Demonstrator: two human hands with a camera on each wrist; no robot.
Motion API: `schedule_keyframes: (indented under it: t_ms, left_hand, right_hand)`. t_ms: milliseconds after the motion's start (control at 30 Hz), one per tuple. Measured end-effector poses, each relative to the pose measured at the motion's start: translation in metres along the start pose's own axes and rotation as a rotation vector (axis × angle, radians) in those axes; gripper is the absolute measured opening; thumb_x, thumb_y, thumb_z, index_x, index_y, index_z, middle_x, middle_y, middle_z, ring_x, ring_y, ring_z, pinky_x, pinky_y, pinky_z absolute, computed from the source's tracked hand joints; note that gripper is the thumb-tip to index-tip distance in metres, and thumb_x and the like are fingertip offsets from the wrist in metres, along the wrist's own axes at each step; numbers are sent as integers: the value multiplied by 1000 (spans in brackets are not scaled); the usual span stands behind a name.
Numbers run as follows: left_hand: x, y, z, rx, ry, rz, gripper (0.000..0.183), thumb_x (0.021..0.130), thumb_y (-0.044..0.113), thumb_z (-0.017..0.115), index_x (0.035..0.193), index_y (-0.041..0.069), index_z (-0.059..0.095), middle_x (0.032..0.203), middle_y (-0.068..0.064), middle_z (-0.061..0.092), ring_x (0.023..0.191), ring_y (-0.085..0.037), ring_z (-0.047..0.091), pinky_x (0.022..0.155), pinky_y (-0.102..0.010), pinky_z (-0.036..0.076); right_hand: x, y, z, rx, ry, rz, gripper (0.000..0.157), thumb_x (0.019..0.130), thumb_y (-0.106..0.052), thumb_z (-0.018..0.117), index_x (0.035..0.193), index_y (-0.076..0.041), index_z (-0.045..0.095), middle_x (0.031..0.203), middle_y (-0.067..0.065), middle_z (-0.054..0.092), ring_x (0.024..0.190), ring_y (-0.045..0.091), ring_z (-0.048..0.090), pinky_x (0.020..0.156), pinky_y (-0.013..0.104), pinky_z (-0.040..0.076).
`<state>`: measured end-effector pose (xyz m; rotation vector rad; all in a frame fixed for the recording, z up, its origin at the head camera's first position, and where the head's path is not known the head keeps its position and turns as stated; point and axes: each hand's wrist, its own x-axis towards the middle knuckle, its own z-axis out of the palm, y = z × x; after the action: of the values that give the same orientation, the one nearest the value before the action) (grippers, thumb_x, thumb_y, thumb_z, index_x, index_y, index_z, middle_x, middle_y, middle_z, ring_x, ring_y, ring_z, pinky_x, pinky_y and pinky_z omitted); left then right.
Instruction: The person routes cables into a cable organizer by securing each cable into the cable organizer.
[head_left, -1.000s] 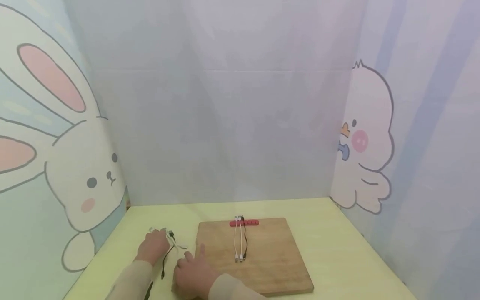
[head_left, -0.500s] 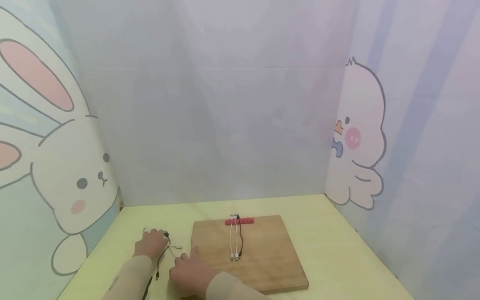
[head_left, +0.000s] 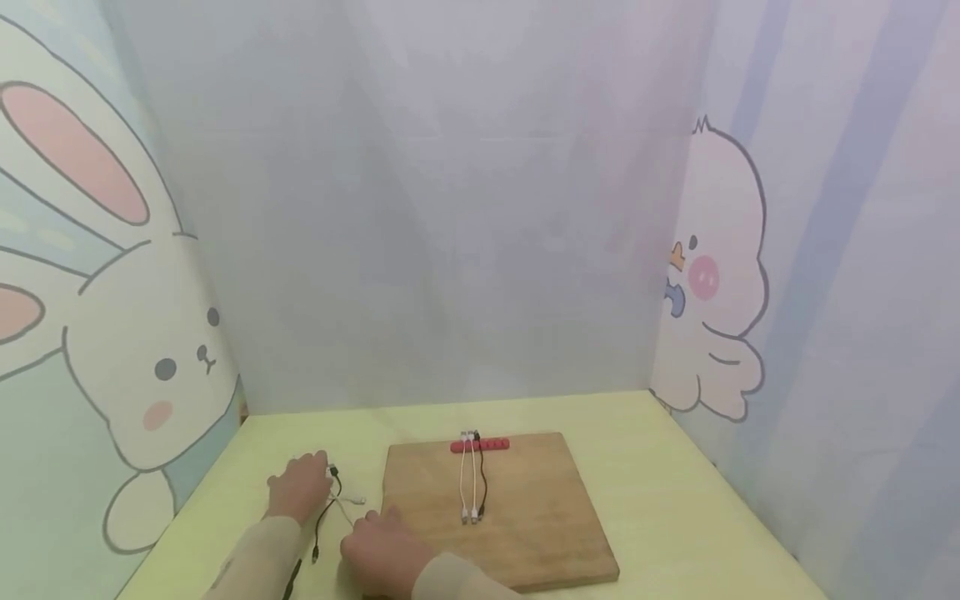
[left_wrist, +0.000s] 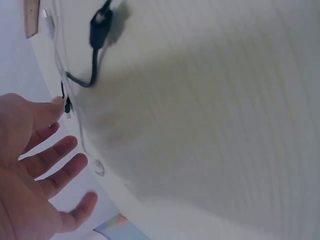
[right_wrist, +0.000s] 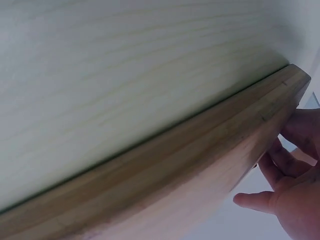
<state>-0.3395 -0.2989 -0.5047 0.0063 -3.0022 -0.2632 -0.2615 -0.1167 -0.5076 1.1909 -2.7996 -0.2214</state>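
In the head view my left hand [head_left: 299,490] is over the left side of the table, next to loose cables. The left wrist view shows its fingers spread and loosely bent, with a white cable [left_wrist: 80,122] running past the fingertips. A black USB cable [head_left: 318,531] lies across a white cable [head_left: 357,501] right of that hand. My right hand [head_left: 384,552] is at the board's left edge. Its thumb and fingers pinch the end of a white cable, which runs up left from them; the tip is hidden.
A wooden board [head_left: 547,508] lies mid-table, bearing a red cable holder [head_left: 495,445] at its far edge. Two white cables [head_left: 473,479] and a black cable [head_left: 484,479] sit in the holder's left slots. Another black piece [head_left: 293,577] lies beside the left sleeve. Printed walls surround the table.
The head view has shifted slightly. My left hand's fingers have lifted a little off the cables. My right hand has moved slightly toward me, and more white cable shows between the hands.
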Motion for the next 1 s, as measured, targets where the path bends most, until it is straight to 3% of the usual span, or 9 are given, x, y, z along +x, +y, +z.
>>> schedule_keyframes:
  t_ms: [133,267,367,467,600,767,1000]
  left_hand:
    - [2,1,-6,-5,10,-12,20,90,14,61,105,0,58,98,-20,65,94,-45,59,77,-80,35]
    - [5,5,-15,-28,28,-19,10,91,13,58,97,5,57,90,-16,68,84,-38,63,75,-78,36]
    - [5,8,-21,-50,23,-23,8,92,13,58,96,7,57,86,-11,68,78,-30,64,75,-75,37]
    - [7,10,-24,-67,26,-15,7,92,14,58,96,8,58,84,-7,69,75,-26,63,74,-71,38]
    - [8,15,-28,-89,65,14,8,92,15,60,97,9,60,84,-4,70,74,-25,64,71,-65,38]
    - [6,26,-36,-105,139,34,12,91,18,63,99,10,62,84,-4,71,72,-24,65,73,-63,41]
    - [2,49,-49,-100,216,90,12,90,22,65,98,13,63,82,1,71,69,-19,63,71,-59,43]
  right_hand:
    - [-3,0,4,-59,74,-66,12,78,-29,78,81,-34,67,79,-12,58,76,7,47,76,35,43]
    - [-4,3,6,-122,135,-138,18,80,-31,78,92,-35,66,91,-14,59,87,6,52,99,42,47]
    - [-3,5,3,-201,171,-194,24,83,-32,75,104,-34,64,101,-16,58,91,3,53,97,31,48]
    - [-2,6,-6,-220,184,-222,28,85,-33,71,111,-33,61,105,-16,55,89,1,51,79,19,43]
    - [2,14,-21,-59,152,-200,30,87,-25,71,114,-32,61,105,-17,55,87,-2,50,66,16,34]
    - [-1,24,-35,151,148,-136,29,87,-13,70,111,-29,66,103,-19,62,89,-9,55,74,7,42]
    - [-12,39,-43,219,190,-103,27,83,-7,72,106,-20,69,99,-12,64,91,-4,57,79,5,43]
